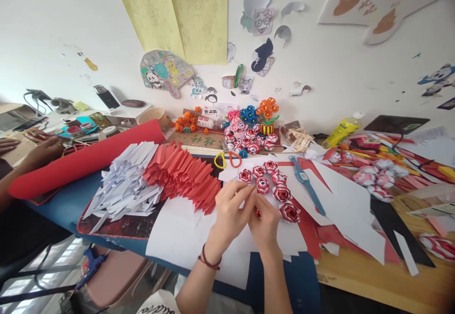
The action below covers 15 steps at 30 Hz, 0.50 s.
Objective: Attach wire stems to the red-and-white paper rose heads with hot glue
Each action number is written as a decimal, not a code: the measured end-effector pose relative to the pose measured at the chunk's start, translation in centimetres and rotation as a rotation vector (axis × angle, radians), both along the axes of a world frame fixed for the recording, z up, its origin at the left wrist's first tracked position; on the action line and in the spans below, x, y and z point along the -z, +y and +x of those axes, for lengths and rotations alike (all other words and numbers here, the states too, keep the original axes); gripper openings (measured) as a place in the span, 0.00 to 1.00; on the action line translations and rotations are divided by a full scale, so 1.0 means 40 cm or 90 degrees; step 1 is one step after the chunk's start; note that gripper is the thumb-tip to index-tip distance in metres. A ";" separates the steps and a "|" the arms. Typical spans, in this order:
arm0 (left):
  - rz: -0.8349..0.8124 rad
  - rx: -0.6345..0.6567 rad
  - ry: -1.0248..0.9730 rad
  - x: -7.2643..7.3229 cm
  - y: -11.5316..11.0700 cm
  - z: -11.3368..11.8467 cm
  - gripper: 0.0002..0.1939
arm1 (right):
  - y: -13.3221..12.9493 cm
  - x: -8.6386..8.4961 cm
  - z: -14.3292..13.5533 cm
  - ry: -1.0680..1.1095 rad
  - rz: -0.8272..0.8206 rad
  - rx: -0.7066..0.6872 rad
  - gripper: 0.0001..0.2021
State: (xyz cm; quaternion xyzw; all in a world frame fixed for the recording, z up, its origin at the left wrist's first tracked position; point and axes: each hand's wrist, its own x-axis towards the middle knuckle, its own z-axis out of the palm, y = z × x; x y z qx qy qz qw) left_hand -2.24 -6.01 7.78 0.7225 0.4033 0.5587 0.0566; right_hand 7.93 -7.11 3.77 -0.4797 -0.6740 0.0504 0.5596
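My left hand (231,209), with a dark red band at the wrist, and my right hand (265,221) meet over the white paper sheets (199,243). Fingers of both are pinched together at the tips. What they hold is mostly hidden; a bit of red and white shows between them. Just beyond lie several red-and-white paper flowers (282,192). To the left of my hands fans a row of folded red paper pieces (185,174), beside a heap of folded white paper pieces (130,181).
Scissors with yellow and red handles (227,160) and a blue watch (307,183) lie nearby. A red roll (88,157) spans the left. Finished flowers (250,141) stand at the back; a yellow bottle (341,131) and paper scraps lie right. Another person's hand (46,152) is far left.
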 end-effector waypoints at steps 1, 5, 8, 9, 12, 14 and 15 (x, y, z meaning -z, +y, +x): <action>0.000 -0.001 0.007 0.000 -0.002 -0.001 0.06 | -0.001 0.001 0.001 -0.002 0.000 -0.001 0.10; -0.035 0.028 0.005 -0.010 -0.006 -0.009 0.08 | -0.004 0.003 0.002 -0.010 0.003 0.001 0.09; -0.067 0.066 -0.018 -0.020 -0.005 -0.018 0.09 | -0.002 0.002 0.001 -0.015 0.004 -0.002 0.09; -0.074 0.076 -0.025 -0.023 -0.003 -0.021 0.09 | -0.001 0.001 0.001 -0.017 0.004 -0.005 0.09; -0.091 0.114 -0.029 -0.030 0.002 -0.031 0.10 | 0.001 -0.005 0.001 -0.023 0.003 -0.017 0.10; -0.096 0.136 -0.027 -0.034 0.006 -0.038 0.09 | 0.001 -0.011 0.001 -0.028 0.003 -0.025 0.10; -0.094 0.142 -0.027 -0.036 0.008 -0.041 0.09 | 0.001 -0.013 0.002 -0.032 0.002 -0.029 0.10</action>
